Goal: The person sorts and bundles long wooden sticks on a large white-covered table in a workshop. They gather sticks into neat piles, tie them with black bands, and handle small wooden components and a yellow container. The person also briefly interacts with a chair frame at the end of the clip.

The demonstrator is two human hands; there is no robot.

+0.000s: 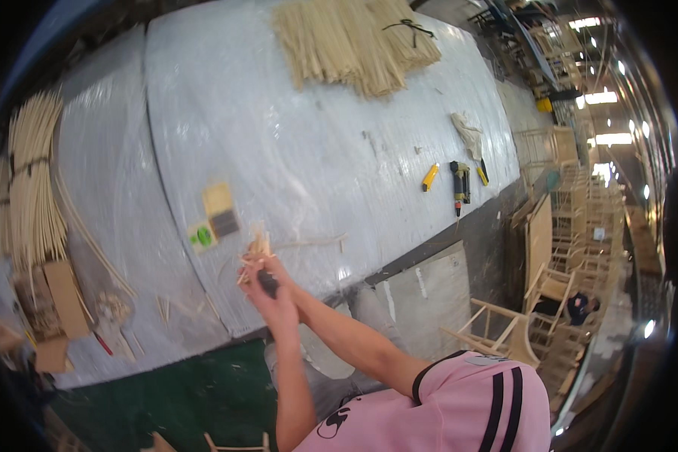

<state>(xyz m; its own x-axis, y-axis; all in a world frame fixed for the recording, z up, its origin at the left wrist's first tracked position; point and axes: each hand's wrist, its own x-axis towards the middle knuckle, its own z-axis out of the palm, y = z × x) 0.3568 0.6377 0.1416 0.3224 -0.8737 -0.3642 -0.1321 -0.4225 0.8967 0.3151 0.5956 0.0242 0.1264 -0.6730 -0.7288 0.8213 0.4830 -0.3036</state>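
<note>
My left hand point(276, 307) and my right hand point(277, 270) are together over the near edge of the plastic-covered table point(301, 151). Both are closed around a small bunch of short, light wooden sticks point(260, 245), whose ends poke out past the fingers. A dark patch shows between the hands; what it is, I cannot make out. Motion blurs the fingertips. Just beyond them on the table lie a yellow block point(218, 198), a dark grey block point(224, 223) and a small pale piece with a green mark point(202, 236). A thin bent strip point(316, 242) lies to the right of my hands.
Loose pale strips point(346, 45) lie at the far side, and tied bundles point(34, 181) at the left near a cardboard box point(66, 297). At right are a nail gun point(460, 183), a yellow utility knife point(430, 177) and a pale cloth point(468, 135). Wooden chair frames point(497, 328) stand beyond.
</note>
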